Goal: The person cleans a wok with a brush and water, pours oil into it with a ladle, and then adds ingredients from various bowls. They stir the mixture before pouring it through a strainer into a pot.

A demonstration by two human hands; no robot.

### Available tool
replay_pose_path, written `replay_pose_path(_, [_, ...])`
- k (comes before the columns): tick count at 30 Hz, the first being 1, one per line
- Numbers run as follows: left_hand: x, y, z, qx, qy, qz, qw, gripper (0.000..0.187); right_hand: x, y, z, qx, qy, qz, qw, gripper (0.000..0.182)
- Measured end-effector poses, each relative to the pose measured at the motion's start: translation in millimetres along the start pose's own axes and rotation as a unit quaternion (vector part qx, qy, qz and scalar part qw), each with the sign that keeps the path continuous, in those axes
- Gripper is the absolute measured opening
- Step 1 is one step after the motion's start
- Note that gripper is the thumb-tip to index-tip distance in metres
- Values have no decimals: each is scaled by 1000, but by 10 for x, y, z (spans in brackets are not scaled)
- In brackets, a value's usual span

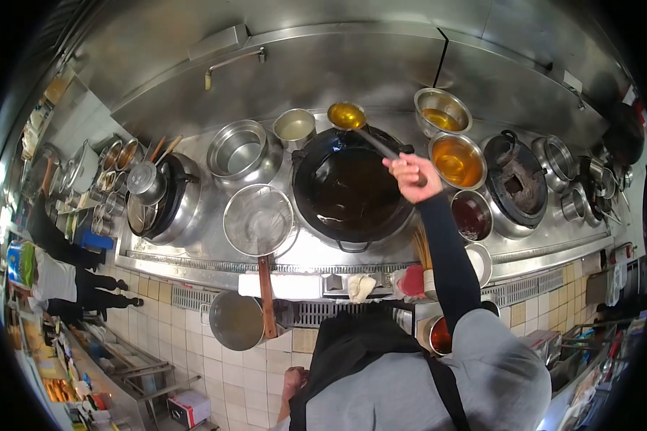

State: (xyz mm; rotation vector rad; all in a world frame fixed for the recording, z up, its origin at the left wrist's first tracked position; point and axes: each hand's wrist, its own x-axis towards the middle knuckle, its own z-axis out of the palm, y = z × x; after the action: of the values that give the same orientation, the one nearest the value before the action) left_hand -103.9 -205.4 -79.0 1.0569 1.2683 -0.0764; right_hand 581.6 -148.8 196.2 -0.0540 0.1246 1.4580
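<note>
The right hand (412, 176) holds a ladle (346, 116) in a closed grip, its oil-filled bowl beyond the wok (352, 188) rim. Oil bowls (457, 161) crowd just right of the grip. The left hand (293, 381) hangs low, well off the desk (194, 251); its grip cannot be told.

- The wok (352, 188) is set in the middle of the table (316, 253).
- A ladle (347, 116) is held over the wok's far rim by the right hand (410, 177).
- A strainer (258, 220) is laid just left of the wok, its handle pointing toward the person.
- A pot (244, 152) is placed behind the strainer.
- Three bowls (458, 161) are lined up right of the wok.
- The left hand (293, 382) is lowered beside the body, well apart from the table.
</note>
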Motion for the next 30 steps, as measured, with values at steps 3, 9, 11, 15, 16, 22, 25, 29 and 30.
replay_pose_path(3, [130,-75,48,4,56,-52,997,15,-272,314,-105,0,60,12,998,42])
replay_pose_path(9, [610,-659,-252,519,-63,324,788,14,-795,582,-162,-163,193,60,966,25])
replay_pose_path(11, [409,-181,-76,310,-28,103,945,14,-949,718,-43,-354,258,24,899,21])
replay_pose_path(15, [683,-259,-183,161,-17,59,985,16,-1328,893,207,-647,294,-22,703,29])
replay_pose_path(16, [727,-241,-202,109,-12,37,993,17,-1406,914,245,-703,289,-28,649,33])
replay_pose_path(22, [934,148,-246,-142,50,-121,981,24,-1597,594,450,-687,284,-165,648,40])
replay_pose_path(25, [903,322,-180,-165,50,-103,980,20,-1496,99,436,-505,244,-210,801,25])
replay_pose_path(29, [880,416,-124,-142,31,-112,983,18,-1180,-1036,194,-310,198,-204,907,20])
replay_pose_path(30, [860,369,-127,-145,18,-121,982,17,-1051,-1307,103,-321,226,-221,893,18])
